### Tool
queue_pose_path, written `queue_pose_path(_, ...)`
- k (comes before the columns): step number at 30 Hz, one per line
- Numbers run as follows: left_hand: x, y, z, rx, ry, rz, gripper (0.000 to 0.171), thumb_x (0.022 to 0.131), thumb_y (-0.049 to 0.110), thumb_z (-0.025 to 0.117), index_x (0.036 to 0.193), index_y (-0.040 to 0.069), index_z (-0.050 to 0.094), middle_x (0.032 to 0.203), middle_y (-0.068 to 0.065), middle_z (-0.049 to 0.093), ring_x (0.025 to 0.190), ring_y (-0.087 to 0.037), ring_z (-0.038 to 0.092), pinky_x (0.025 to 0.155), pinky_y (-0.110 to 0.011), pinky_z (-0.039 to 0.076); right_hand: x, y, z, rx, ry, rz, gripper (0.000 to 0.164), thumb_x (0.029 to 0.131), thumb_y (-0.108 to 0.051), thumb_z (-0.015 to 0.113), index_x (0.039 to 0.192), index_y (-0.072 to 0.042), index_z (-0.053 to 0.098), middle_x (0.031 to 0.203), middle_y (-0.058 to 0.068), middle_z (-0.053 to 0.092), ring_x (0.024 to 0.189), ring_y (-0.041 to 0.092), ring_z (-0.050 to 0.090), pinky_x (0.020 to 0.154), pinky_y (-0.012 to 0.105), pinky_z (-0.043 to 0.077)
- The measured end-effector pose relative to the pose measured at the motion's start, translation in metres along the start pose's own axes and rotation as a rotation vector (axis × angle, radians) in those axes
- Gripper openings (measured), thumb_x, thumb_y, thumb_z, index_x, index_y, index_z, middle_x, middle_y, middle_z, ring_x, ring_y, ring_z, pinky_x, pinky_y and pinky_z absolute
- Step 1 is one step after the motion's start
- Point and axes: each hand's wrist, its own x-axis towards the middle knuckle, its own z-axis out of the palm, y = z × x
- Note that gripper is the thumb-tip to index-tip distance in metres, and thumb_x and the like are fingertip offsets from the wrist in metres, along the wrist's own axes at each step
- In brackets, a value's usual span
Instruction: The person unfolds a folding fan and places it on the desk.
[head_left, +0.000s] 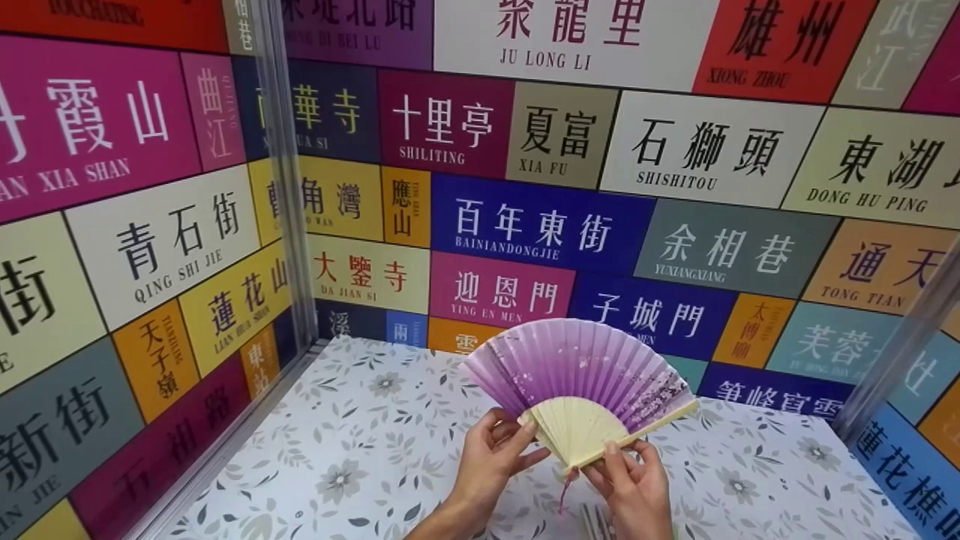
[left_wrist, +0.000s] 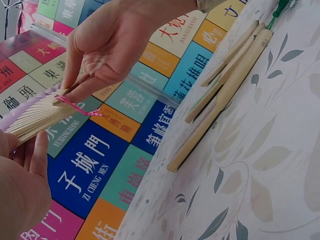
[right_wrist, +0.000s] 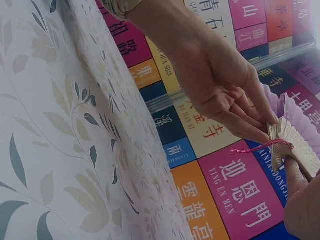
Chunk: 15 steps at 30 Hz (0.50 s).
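Observation:
A purple folding fan point(head_left: 577, 367) with pale ribs and white blossom patterns is spread out above the table. My left hand point(head_left: 491, 457) pinches its left outer edge between thumb and fingers. At the right outer rib, my right hand point(head_left: 634, 480) grips near the pivot, thumb on the near side. A pink cord point(left_wrist: 80, 106) dangles from the pivot. In the right wrist view the fan's ribs point(right_wrist: 297, 145) are seen close to edge-on, and part of my right hand point(right_wrist: 302, 205) is cut off by the frame.
Folded fans point(left_wrist: 227, 87) with pale wooden guards lie on the table, a green tassel point(left_wrist: 278, 14) at one end. A white leaf-patterned cloth point(head_left: 337, 420) covers the tabletop. Colourful sign-printed panels point(head_left: 540, 225) stand behind and at the sides, joined by metal posts point(head_left: 289, 172).

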Motion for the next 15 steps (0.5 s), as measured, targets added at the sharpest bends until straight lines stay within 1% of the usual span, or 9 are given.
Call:
queue_pose_path(3,0.0004,-0.0004,0.0,0.009,0.0,0.003,0.036,0.095,0.017,0.071,0.121,-0.002,0.054,0.117,-0.017,0.069,0.11,-0.029,0.069,0.094,-0.047,0.061,-0.0003,-0.0004,0.0002,0.0,0.006,0.015,0.036,0.108,-0.017,0.044,0.134,0.001,0.025,0.132,0.022,0.062,0.106,0.014,0.071,0.098,0.031,0.058)
queue_pose_path(6,0.0003,-0.0005,0.0002,0.011,0.004,0.007,0.039,0.095,0.017,0.071,0.124,-0.003,0.053,0.118,-0.018,0.069,0.108,-0.028,0.069,0.094,-0.047,0.061,-0.0002,-0.0005,0.0003,0.013,0.01,0.023,0.039,0.108,-0.018,0.045,0.136,0.001,0.025,0.133,0.022,0.06,0.107,0.015,0.07,0.099,0.032,0.057)
queue_pose_path(12,-0.0001,-0.0008,0.0012,0.013,0.015,0.008,0.045,0.096,0.019,0.07,0.13,-0.002,0.051,0.118,-0.018,0.068,0.107,-0.027,0.07,0.095,-0.045,0.061,-0.0004,-0.0007,-0.0007,0.072,0.002,0.012,0.041,0.107,-0.018,0.046,0.137,0.0,0.024,0.123,0.015,0.065,0.107,0.015,0.07,0.1,0.032,0.057)
queue_pose_path(15,0.0001,-0.0027,0.0012,0.01,0.023,0.012,0.047,0.096,0.019,0.07,0.133,-0.002,0.049,0.118,-0.019,0.067,0.106,-0.027,0.069,0.096,-0.044,0.06,-0.0001,-0.0012,-0.0016,0.097,-0.003,0.014,0.043,0.107,-0.016,0.046,0.138,0.0,0.022,0.121,0.014,0.065,0.108,0.016,0.07,0.1,0.032,0.057)
